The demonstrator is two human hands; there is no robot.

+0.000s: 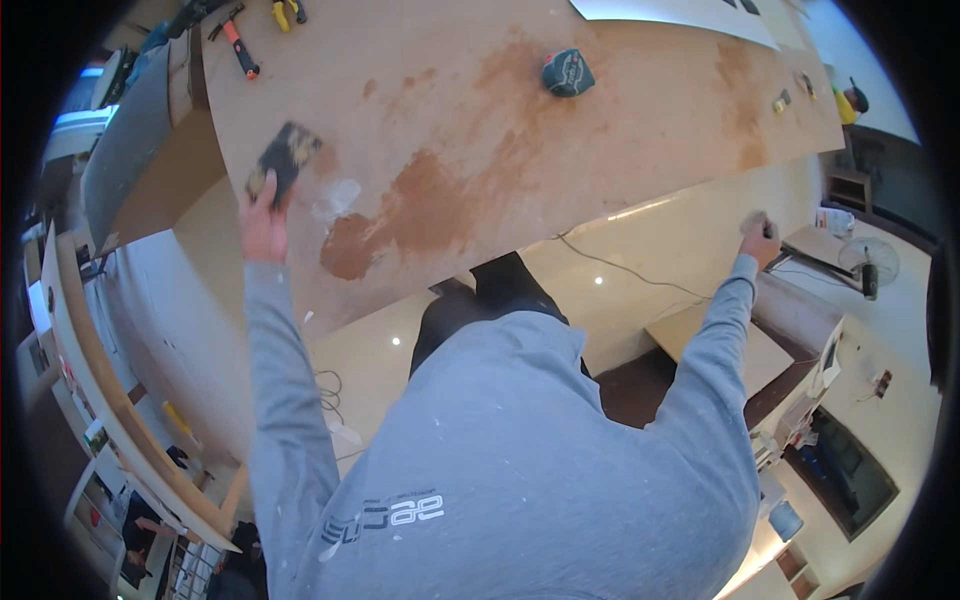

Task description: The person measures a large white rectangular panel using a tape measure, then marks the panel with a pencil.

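At the board [470, 110] — left hand [265, 230] clamped on block [286, 158], right hand [761, 243], grip unclear (white tub [834, 221] beyond, contents hidden)

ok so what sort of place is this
Probably a workshop or a room being fitted out: a hammer, what looks like a tape measure, and a large board with reddish-brown patches.

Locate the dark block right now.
In the head view, the dark block is at upper left, in the left hand, with the orange-handled hammer beyond it.
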